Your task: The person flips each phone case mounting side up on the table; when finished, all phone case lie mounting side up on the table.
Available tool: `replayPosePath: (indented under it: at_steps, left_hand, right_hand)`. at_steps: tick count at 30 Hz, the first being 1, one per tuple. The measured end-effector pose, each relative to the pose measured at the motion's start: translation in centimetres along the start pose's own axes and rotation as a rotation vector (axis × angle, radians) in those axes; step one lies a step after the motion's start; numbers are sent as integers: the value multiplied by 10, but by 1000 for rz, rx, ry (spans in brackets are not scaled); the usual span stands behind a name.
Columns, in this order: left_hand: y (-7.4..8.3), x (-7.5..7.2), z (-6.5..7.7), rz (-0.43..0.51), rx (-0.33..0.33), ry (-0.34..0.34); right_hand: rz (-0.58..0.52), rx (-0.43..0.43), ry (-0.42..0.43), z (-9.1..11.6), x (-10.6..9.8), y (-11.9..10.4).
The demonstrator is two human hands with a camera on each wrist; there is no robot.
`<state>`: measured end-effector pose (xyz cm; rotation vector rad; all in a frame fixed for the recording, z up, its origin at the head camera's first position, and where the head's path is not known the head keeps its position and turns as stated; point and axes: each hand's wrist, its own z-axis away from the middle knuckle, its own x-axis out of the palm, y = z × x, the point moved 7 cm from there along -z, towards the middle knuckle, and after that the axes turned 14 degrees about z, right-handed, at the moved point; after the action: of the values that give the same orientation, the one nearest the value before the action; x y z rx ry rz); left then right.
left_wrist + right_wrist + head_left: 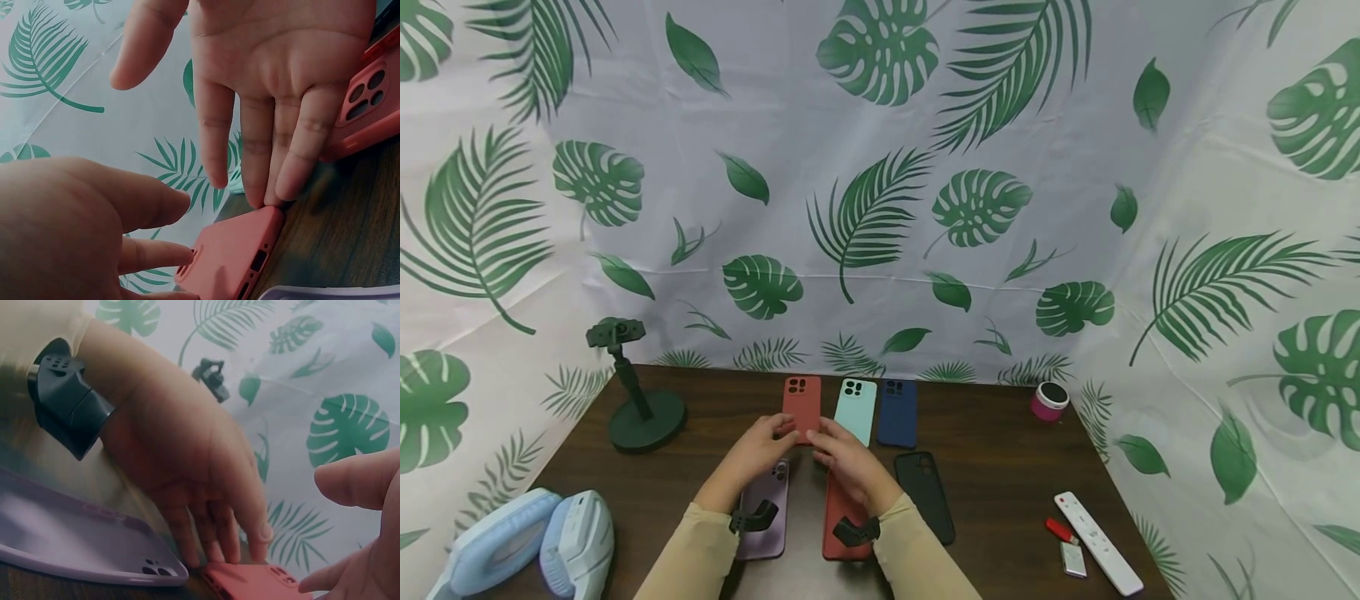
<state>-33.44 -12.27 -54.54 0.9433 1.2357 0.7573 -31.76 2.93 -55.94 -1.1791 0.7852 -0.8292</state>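
A coral-red phone case (pixel 802 404) lies camera-end away in the back row, left of a mint phone case (pixel 857 404). My left hand (pixel 758 450) is at its left side, and my right hand (pixel 848 458) is by its near right corner. In the left wrist view, the right fingertips meet the near end of the coral case (pixel 231 256), while a left finger reaches its camera cutouts. The right wrist view has the left hand (pixel 187 444) with extended fingers at the case's edge. Beneath my forearms lie a purple phone case (pixel 767 508) and a red phone case (pixel 844 533).
A navy phone case (pixel 897 412) and a black phone case (pixel 925 496) lie to the right. A black stand (pixel 646 421) and blue headphones (pixel 520 533) are on the left. At the right are a pink speaker (pixel 1049 402), a white remote (pixel 1097 542) and a red USB stick (pixel 1061 531).
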Motion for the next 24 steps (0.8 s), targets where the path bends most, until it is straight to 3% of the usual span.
replayPosePath:
  at_steps: [8, 24]
  left_hand:
    - [-1, 0, -1, -23, -20, 0]
    - [-2, -2, -2, -49, 7, 8]
  right_hand:
    - [-39, 2, 9, 0, -1, -1]
    - [-76, -33, 20, 4, -3, -8]
